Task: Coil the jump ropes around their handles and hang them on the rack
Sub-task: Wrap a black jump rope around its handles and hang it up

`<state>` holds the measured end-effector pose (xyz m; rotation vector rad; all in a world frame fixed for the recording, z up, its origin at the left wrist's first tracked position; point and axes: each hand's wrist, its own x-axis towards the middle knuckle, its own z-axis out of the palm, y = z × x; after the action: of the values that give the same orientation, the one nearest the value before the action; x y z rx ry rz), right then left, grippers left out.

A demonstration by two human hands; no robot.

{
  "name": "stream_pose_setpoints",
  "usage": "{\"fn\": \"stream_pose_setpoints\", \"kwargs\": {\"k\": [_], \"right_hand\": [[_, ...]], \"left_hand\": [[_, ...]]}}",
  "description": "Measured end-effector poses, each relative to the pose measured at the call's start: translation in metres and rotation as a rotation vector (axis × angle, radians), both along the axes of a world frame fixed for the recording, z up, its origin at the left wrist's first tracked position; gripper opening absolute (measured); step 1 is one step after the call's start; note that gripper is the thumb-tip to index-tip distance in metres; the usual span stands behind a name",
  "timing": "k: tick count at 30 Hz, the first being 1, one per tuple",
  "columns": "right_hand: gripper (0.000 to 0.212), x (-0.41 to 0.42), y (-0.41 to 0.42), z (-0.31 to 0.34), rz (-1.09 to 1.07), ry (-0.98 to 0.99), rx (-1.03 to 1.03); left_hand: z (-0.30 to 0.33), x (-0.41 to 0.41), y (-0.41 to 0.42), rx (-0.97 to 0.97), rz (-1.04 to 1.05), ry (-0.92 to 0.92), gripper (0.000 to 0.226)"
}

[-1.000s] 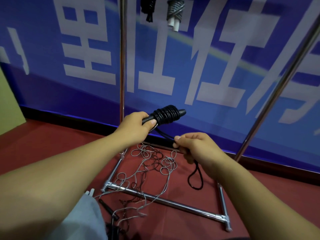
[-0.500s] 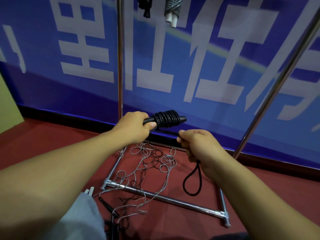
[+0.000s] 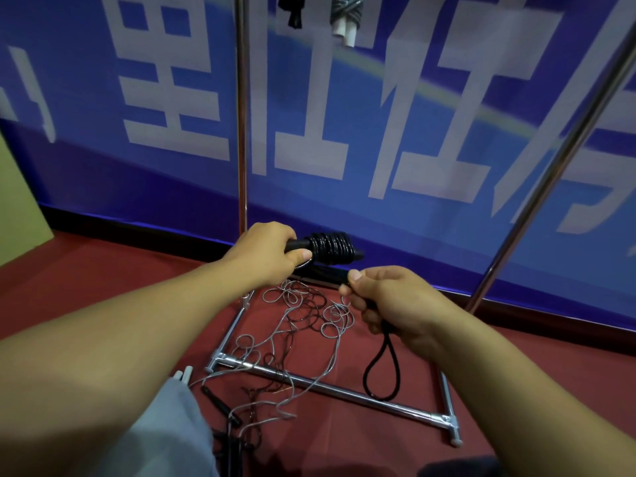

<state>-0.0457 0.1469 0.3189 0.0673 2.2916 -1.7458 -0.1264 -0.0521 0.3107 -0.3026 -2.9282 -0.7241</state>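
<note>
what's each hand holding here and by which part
Left hand grips the black jump rope's handles at their bare end beside the coil; right hand pinches its loose rope above the hanging loop.

my left hand point(image 3: 266, 254) hiding the black handles' point(image 3: 328, 249) near ends, two coiled ropes point(image 3: 320, 10) cut off by the top edge, rack uprights point(image 3: 242, 108) too, floor tangle point(image 3: 292, 342) running under my knee

Both arms reach forward, left hand point(image 3: 266, 251) and right hand point(image 3: 389, 301) fisted.

Open air between the rack's two poles point(image 3: 242, 132); tangled ropes point(image 3: 303, 325) clutter the base bar point(image 3: 344, 394) below.
</note>
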Motion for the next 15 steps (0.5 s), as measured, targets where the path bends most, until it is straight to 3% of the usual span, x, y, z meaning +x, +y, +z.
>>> {"fn": "stream_pose_setpoints", "kwargs": {"k": [15], "right_hand": [[0.033,-0.010,0.012,0.006,-0.207,-0.360,-0.569]], "left_hand": [[-0.002,0.017,0.023,-0.189,-0.314,-0.099,0.025]]}}
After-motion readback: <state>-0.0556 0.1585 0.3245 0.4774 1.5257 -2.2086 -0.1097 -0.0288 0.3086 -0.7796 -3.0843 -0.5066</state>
